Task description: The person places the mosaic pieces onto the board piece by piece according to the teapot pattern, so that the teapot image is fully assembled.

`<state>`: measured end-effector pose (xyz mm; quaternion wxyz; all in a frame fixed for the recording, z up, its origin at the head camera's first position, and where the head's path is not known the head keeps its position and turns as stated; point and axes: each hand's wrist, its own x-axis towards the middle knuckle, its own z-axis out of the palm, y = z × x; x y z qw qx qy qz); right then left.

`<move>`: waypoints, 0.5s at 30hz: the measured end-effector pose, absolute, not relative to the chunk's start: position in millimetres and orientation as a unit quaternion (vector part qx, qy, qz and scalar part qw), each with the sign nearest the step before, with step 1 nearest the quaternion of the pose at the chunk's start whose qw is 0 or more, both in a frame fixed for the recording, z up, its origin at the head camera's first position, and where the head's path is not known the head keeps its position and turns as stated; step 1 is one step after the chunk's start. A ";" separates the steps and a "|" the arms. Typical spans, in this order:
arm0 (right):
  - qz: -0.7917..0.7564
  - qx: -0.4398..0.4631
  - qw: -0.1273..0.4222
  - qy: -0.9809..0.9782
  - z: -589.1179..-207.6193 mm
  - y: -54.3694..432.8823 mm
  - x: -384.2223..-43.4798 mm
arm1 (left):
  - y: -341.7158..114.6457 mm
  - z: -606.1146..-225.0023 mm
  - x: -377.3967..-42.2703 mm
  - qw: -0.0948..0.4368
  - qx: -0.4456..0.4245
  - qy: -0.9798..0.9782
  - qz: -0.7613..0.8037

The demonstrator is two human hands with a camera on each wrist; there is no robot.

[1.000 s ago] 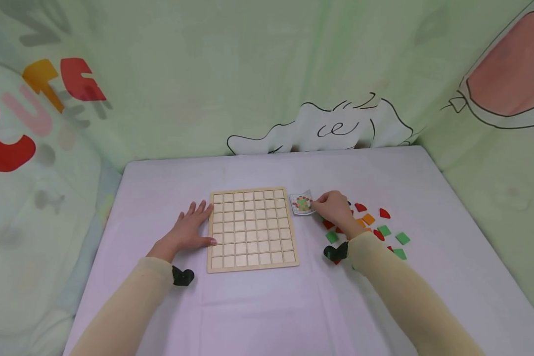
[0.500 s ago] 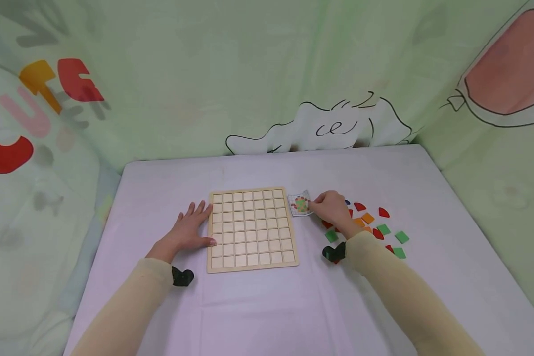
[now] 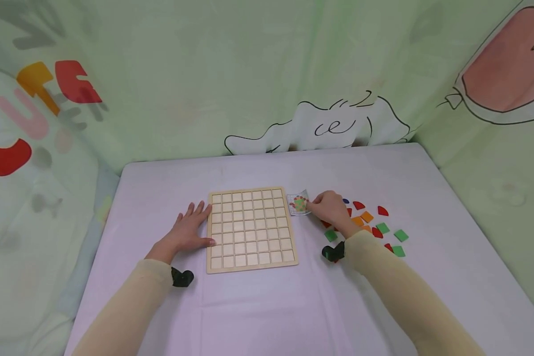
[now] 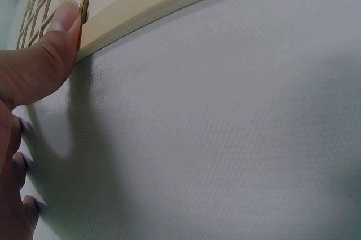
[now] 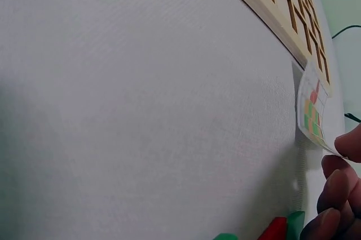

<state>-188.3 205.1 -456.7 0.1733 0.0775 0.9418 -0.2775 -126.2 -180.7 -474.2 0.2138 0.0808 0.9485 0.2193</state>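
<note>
A square wooden grid board lies flat, its compartments bare. My left hand rests at the board's left side with fingers spread; in the left wrist view the thumb lies over the board's edge while the other fingers stay beside it. At the board's upper right, my right hand pinches the right edge of a small pattern card between thumb and fingertips. Printed on the card are green, orange and red shapes, and it curves upward close to the board's rim in the right wrist view.
Right of the board lie scattered flat pieces: green squares, orange squares, red quarter-rounds and a blue piece. Some are partly hidden under the right hand and wrist. A lilac cloth covers the table; printed curtains enclose it.
The card has shifted slightly left toward the board, with my right hand still pinching it. My left hand stays at the board's left edge.
</note>
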 end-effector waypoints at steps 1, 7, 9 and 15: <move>-0.277 0.076 0.174 0.942 -456.7 205.3 -188.4 | -180.7 -474.3 -126.5 0.215 0.080 0.948 0.219; -0.288 0.053 0.170 0.941 -450.5 218.7 -187.7 | -179.1 -474.7 -125.9 0.213 0.083 0.950 0.213; -0.295 0.031 0.162 0.941 -444.2 229.0 -189.3 | -179.6 -473.9 -125.6 0.214 0.084 0.950 0.212; -0.288 -0.018 0.149 0.946 -433.1 273.2 -195.3 | -181.2 -471.9 -125.6 0.213 0.087 0.950 0.210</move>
